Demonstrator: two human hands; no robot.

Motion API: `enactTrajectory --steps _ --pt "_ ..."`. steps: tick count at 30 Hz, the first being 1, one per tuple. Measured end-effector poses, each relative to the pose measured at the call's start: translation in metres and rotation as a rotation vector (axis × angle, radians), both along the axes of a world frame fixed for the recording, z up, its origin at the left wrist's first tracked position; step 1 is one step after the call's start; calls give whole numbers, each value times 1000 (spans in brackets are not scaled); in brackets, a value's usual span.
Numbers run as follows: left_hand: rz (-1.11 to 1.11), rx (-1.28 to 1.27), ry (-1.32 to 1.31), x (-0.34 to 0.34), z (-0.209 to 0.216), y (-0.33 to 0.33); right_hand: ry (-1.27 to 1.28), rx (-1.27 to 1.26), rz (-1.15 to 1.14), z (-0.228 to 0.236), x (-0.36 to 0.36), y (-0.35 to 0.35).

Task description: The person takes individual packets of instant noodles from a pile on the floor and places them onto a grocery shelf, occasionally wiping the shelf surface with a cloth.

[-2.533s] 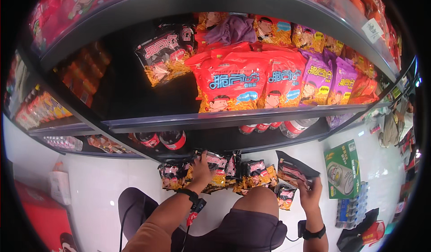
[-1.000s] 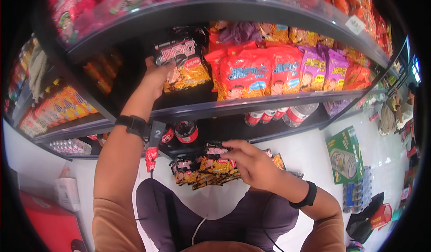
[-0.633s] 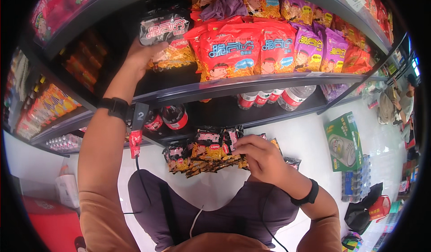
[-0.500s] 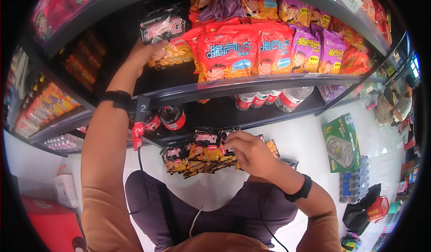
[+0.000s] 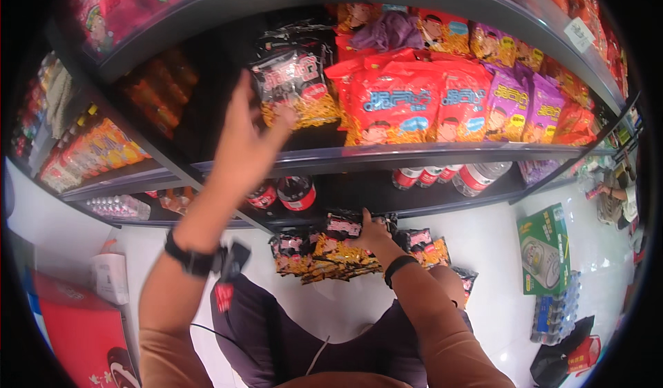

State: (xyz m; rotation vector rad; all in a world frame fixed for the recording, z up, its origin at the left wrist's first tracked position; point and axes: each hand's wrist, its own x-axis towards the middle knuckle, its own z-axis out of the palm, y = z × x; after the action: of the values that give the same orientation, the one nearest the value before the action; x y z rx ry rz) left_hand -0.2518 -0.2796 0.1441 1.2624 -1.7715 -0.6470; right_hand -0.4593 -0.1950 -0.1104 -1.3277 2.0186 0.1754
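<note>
On the middle shelf a black-and-yellow snack bag leans against more dark bags behind it. My left hand is at its lower left, fingers spread, slightly blurred, with nothing gripped in them. Below the shelf, a pile of similar black snack bags lies on the floor in front of my knees. My right hand reaches down onto the pile, its fingers closed at the upper edge of one bag; some fingertips are hidden. Red snack bags stand right of the shelved black bag, with purple ones beyond.
The shelf edge crosses between my hands. Cola bottles and bottles with red labels stand on the lower shelf. A green carton and a blue-wrapped bottle pack are on the floor at right.
My left hand has let go of the shelved black bag, its fingers spreading as it draws back. The right hand has lowered onto the floor pile. The whole view has shifted.
</note>
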Motion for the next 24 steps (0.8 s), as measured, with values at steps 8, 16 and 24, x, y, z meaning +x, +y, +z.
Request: enactTrajectory --steps 8,16,24 --pt "-199 86 -84 29 -36 110 -325 -134 -358 -58 15 -2" --pt "-146 331 -111 55 -125 128 -545 -442 147 17 24 16" --pt "-329 627 487 38 -91 121 -1045 -515 69 162 6 69"
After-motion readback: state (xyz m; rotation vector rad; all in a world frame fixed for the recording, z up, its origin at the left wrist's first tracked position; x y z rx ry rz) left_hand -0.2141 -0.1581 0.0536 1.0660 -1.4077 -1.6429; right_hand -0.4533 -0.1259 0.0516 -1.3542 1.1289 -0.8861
